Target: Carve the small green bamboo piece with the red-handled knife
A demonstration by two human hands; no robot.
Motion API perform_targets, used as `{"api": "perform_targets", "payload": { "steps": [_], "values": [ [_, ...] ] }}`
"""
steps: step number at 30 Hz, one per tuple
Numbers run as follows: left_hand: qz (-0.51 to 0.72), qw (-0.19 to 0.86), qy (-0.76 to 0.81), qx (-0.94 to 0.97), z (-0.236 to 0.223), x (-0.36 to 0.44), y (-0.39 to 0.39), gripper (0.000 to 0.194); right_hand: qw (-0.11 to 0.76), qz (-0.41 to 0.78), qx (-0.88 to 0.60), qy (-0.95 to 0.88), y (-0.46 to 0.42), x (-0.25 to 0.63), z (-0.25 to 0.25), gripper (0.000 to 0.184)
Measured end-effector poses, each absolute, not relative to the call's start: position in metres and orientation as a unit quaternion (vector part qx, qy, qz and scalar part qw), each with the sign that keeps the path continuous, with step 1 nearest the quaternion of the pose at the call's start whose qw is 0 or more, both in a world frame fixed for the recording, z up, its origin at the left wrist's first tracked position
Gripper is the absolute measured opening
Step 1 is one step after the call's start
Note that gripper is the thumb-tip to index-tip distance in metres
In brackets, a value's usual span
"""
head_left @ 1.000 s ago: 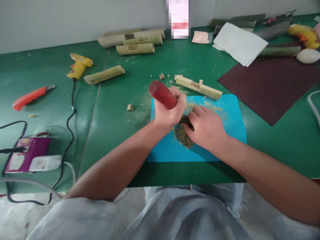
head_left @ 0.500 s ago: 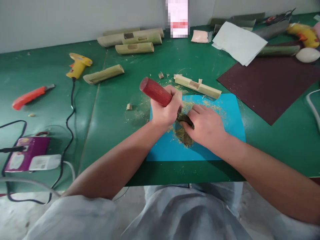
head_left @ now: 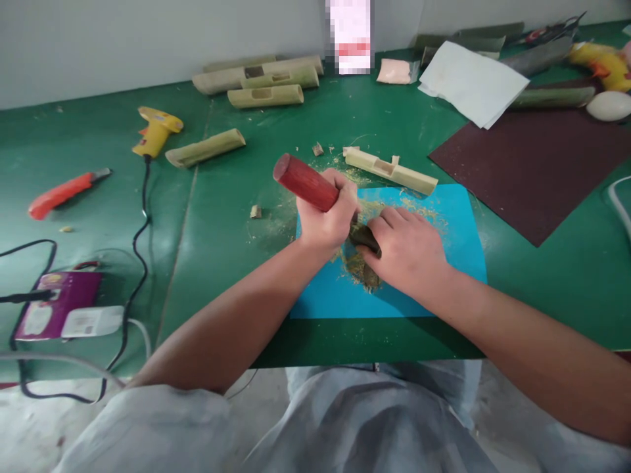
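My left hand (head_left: 326,213) is closed round the thick red wooden handle (head_left: 305,182) of a tool, whose working end is hidden below the fist. Close beside it, my right hand (head_left: 407,243) grips a dark, curved piece (head_left: 363,238) that looks like bamboo; much of it is covered by the fingers. Both hands are over a blue sheet (head_left: 318,299) strewn with yellowish shavings. A brownish piece (head_left: 371,277) rests on the sheet just below the right thumb. Behind the hands lies a pale bamboo tube (head_left: 411,177) with a rectangular notch.
Several cut bamboo tubes (head_left: 266,96) lie at the back, with another (head_left: 206,148) further left. A yellow glue gun (head_left: 156,131), an orange utility knife (head_left: 64,194) and a purple box (head_left: 73,302) with cables occupy the left. At right are a brown sheet (head_left: 522,177) and white paper (head_left: 470,82).
Both hands keep their grips and have barely moved. The dark piece looks slightly turned between them. The view has shifted very slightly.
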State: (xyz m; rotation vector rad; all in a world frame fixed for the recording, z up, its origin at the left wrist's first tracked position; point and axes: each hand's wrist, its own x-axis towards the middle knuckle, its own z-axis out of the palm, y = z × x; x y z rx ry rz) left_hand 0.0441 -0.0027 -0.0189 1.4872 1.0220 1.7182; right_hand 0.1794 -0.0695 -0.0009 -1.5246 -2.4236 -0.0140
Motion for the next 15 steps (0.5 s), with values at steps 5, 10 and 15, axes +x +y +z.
{"api": "perform_targets", "payload": {
  "steps": [5,10,15],
  "values": [
    [0.644,0.315,0.406,0.566,-0.0169,0.0450,-0.0025,0.045,0.138,0.001,-0.529,-0.837,-0.0688,0.1802,0.0005,0.016],
    [0.636,0.307,0.403,0.582,-0.0186,0.0424,-0.0019,0.047,0.140,0.001,-0.532,-0.835,-0.0679,0.1800,0.0009,0.015],
    [0.622,0.309,0.380,0.610,-0.0224,0.0375,0.0004,0.044,0.143,0.005,-0.531,-0.835,-0.0675,0.1803,0.0008,0.018]
  ]
}}
